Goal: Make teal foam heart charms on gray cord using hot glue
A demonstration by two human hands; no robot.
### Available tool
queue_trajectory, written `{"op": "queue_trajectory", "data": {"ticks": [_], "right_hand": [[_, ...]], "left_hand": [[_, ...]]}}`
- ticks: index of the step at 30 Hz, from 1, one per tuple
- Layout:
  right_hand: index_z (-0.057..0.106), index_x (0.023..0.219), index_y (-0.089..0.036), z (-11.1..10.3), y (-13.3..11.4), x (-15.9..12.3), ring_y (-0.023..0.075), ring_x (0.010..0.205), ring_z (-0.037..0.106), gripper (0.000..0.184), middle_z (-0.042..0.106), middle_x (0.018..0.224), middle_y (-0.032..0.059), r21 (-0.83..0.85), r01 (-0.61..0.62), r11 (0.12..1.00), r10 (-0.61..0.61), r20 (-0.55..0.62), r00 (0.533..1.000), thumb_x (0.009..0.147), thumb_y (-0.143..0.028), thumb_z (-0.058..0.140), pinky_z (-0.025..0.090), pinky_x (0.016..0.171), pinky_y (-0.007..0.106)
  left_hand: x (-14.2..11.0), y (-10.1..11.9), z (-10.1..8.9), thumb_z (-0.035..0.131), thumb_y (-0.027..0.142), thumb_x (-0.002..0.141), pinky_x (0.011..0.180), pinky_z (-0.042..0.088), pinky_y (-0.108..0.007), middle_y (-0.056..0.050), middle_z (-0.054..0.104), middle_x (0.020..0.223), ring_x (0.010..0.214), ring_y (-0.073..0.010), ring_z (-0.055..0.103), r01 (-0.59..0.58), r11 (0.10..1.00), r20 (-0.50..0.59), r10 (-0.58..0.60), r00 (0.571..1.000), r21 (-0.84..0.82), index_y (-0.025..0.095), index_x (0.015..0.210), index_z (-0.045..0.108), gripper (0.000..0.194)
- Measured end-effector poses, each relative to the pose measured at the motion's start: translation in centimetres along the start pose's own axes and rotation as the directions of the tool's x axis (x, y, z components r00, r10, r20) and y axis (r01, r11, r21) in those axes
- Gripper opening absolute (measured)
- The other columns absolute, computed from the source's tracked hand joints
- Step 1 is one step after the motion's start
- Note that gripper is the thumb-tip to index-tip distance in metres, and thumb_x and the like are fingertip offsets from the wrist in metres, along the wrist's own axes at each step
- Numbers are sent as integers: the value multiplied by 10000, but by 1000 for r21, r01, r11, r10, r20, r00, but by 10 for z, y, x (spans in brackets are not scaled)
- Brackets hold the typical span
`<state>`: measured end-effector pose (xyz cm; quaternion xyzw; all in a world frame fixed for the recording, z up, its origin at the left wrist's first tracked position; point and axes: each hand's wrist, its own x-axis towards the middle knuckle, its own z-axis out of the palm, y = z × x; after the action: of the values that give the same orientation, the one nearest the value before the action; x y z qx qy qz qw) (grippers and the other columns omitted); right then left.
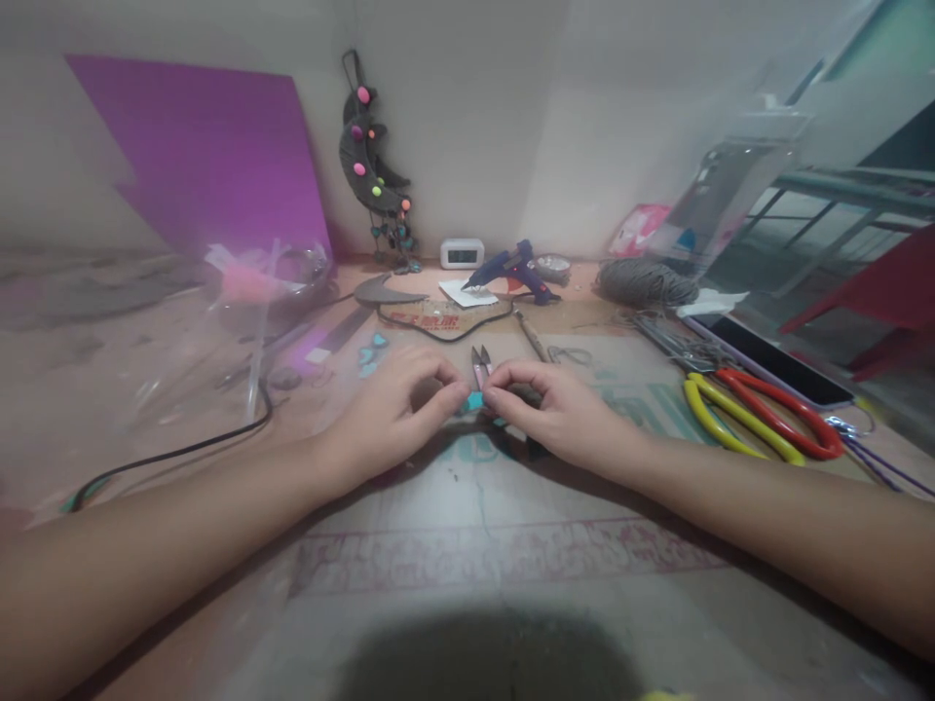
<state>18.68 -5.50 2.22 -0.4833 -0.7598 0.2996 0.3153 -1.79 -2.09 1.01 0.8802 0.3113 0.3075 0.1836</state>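
Over the middle of the table, my left hand (420, 404) and my right hand (551, 409) meet with thumbs and index fingers pinched. Between the fingertips is a small turquoise piece (475, 400), with each hand closed on one side of it. Its exact shape is mostly hidden by the fingers. Just beyond it lie small thread snips (480, 362), blades pointing away from me. Several loose turquoise pieces (372, 353) rest past my left hand. A pen-like tool (531, 336) lies beyond my right hand.
At the back stand a blue glue gun (504, 270), a white digital clock (463, 254) and a grey yarn ball (647, 282). Scissors with red and yellow handles (741, 419) and a phone (774, 360) lie right. A black cord (182, 450) crosses the left side, beside clear plastic.
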Motion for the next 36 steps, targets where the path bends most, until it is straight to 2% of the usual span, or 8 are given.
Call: {"op": "queue_trajectory", "data": {"ticks": [4,12,17,22,29,36], "right_hand": [[649,812,-179,1,2,0,127,684,585,179,667,747,-2,-6,-1,1000,1,-32,999,893,-292,536,431,645,246],[648,820,-179,1,3,1,136,706,588,196,669,761,5,-19,30,999,-31,-38,999,907,-311,531,433,668,259],[647,843,-177,0,3,0,139,777,601,190,673,809,6,20,46,999,-46,1,999,911,-322,546,439,716,253],[622,787,-173,2,3,1,125,704,568,195,636,743,-5,4,25,1000,-25,14,1000,906,-307,545,424,673,246],[605,816,-179,2,5,0,108,623,547,167,623,724,-14,12,8,1000,-8,30,1000,899,-313,551,418,635,241],[607,806,-181,1,3,0,122,692,553,129,624,769,-2,-73,51,996,-49,19,999,883,-277,571,418,665,244]], "left_hand": [[1,1,0,485,329,956,766,406,-333,-38,630,793,799,-181,558,-14,1000,62,13,998,7,152,760,615,295],[2,0,1,494,291,940,721,406,-315,-32,617,773,768,-173,552,36,999,127,-33,991,-21,158,732,607,272],[1,0,2,502,312,947,707,398,-307,-20,600,766,768,-172,541,47,998,117,-43,992,-30,167,754,600,261],[-1,1,2,507,318,954,746,402,-314,-23,607,800,799,-173,540,20,999,99,-17,995,-34,167,785,604,247],[0,3,3,515,275,933,722,400,-313,-24,597,760,762,-172,533,16,1000,99,-17,995,7,163,756,597,225],[1,2,2,473,273,952,753,422,-320,-25,618,786,784,-172,555,-20,1000,112,19,994,9,175,758,590,248]]}}
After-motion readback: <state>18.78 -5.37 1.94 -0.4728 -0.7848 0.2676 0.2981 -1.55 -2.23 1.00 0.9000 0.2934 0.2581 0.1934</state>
